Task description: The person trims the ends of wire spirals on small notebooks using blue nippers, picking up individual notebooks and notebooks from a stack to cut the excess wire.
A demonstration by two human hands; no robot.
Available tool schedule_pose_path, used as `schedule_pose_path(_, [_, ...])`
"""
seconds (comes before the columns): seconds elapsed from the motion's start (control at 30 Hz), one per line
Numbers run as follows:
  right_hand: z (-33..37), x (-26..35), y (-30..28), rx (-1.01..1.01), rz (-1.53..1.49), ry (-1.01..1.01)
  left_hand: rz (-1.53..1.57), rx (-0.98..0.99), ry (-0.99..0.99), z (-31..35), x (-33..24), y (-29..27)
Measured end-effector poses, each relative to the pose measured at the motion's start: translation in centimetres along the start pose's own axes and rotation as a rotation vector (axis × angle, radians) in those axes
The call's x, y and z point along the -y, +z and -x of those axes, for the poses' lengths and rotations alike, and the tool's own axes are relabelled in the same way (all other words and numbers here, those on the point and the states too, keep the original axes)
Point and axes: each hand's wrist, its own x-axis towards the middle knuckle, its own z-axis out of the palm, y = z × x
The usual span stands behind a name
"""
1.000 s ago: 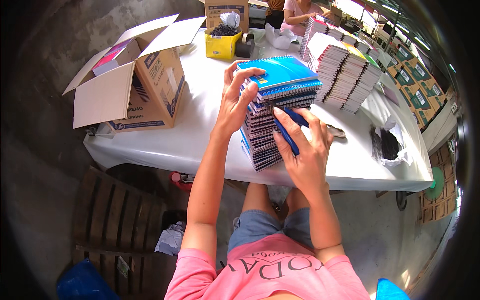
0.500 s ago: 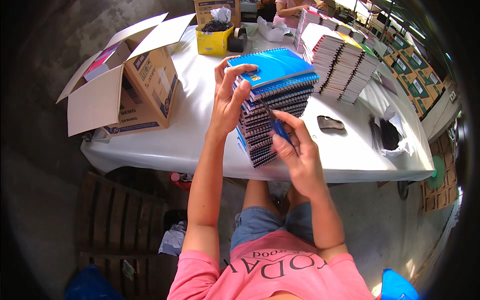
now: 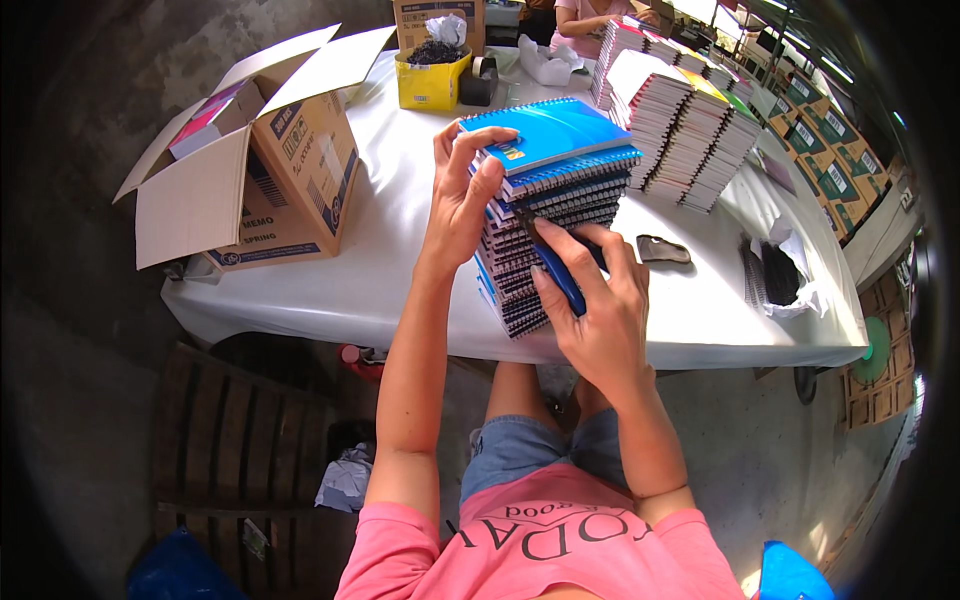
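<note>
A tall stack of spiral-bound notebooks [image 3: 515,283] stands near the table's front edge, black wire coils toward me. On top lies a blue-covered spiral notebook [image 3: 562,133]. My left hand [image 3: 458,205] grips its left end, fingers over the cover and thumb at the edge. Closed around blue-handled pliers [image 3: 566,277], my right hand [image 3: 612,322] is in front of the stack. The dark jaws point up at the coil ends just below the top notebooks, near my left thumb. Whether they touch a wire is too small to tell.
An open carton [image 3: 300,190] stands at the left. Behind are a yellow box of black scraps [image 3: 430,85] and a black tape roll [image 3: 479,82]. Taller notebook piles [image 3: 690,130] rise at right, near a small dark pouch [image 3: 664,250] and a bag of black coils [image 3: 780,270]. Another person sits at the back.
The pliers' handles have spread and turned more toward me, and my right hand has shifted slightly right with fingers wider around them. My left hand keeps its hold on the top notebook.
</note>
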Motion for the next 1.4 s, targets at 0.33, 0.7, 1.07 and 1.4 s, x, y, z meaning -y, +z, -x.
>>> schedule_pose_path(0.33, [-1.0,-1.4,-2.3,0.479,-1.413,0.826,-0.035,0.011,0.038,0.4,-0.1,0.0])
schedule_pose_path(0.7, [1.1,0.5,-0.2,0.004,0.091,-0.006,-0.023,0.009,0.012,0.1,-0.1,-0.2])
schedule_pose_path(1.07, [0.2,-1.1,-1.0,0.524,-1.493,0.887,-0.036,0.024,0.026,0.4,-0.3,-0.3])
schedule_pose_path(1.4, [2.4,0.5,1.4,0.032,-0.015,0.068,-0.007,0.01,0.015,0.2,0.2,-0.3])
